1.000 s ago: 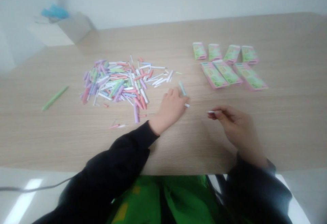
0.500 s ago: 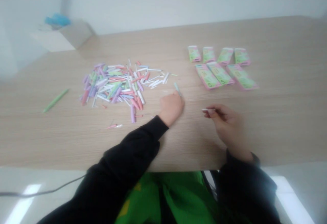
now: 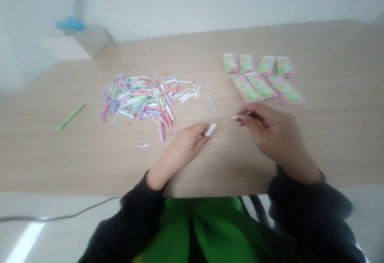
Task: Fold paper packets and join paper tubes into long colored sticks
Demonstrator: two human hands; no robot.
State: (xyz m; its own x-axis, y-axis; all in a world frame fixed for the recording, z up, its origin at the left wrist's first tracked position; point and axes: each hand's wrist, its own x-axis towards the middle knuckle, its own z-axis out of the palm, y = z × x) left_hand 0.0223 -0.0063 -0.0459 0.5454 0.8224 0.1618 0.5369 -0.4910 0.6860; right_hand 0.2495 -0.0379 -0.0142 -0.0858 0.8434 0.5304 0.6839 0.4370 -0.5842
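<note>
Pinched in the fingers of my left hand (image 3: 186, 143) is a short white tube (image 3: 211, 129), tilted up to the right above the table. My right hand (image 3: 271, 133) grips a thin white stick (image 3: 235, 117) between thumb and fingertips, its tip pointing left. The tube and the stick are apart. Just beyond my left hand, a pale blue-green tube (image 3: 211, 104) lies alone on the table. Farther left spreads a pile of pastel tubes and thin sticks (image 3: 141, 99) in purple, pink, green, blue and white.
Several pink-and-green packets (image 3: 246, 89) lie in two rows at the back right. A green pen-like stick (image 3: 71, 116) is at the left. At the back left stands a white box (image 3: 90, 41) with something blue on top (image 3: 71, 23). A cable (image 3: 75, 214) hangs below the table (image 3: 339, 95).
My left hand has left the blue-green tube and drawn back toward me, now showing a white tube in its fingers. My right hand, still with its stick, has moved slightly forward.
</note>
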